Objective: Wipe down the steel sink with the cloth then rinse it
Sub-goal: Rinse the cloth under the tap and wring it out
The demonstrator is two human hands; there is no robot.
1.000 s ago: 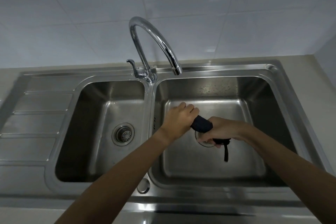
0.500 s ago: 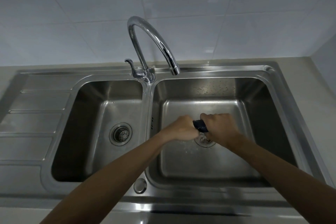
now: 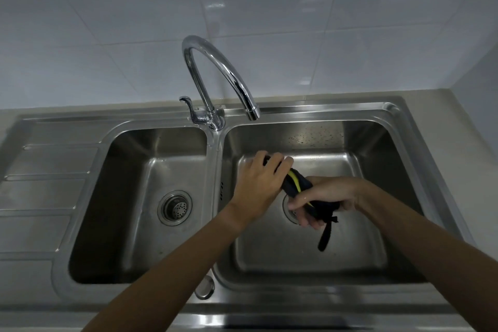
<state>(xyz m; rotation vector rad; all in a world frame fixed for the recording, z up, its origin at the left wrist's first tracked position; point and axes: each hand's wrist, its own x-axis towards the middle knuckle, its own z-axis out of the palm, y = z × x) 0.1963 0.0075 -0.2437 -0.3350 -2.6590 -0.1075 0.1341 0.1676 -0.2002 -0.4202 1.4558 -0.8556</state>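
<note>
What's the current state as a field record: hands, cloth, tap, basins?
left hand: grips the upper end of the cloth
right hand: grips the lower end of the cloth
cloth: dark with a yellow stripe, rolled between both hands above the right basin; one end hangs down
tap: spout over the right basin, no water stream visible
right basin: droplets on rear wall; drain partly hidden by right hand
left basin: strainer in place
</note>
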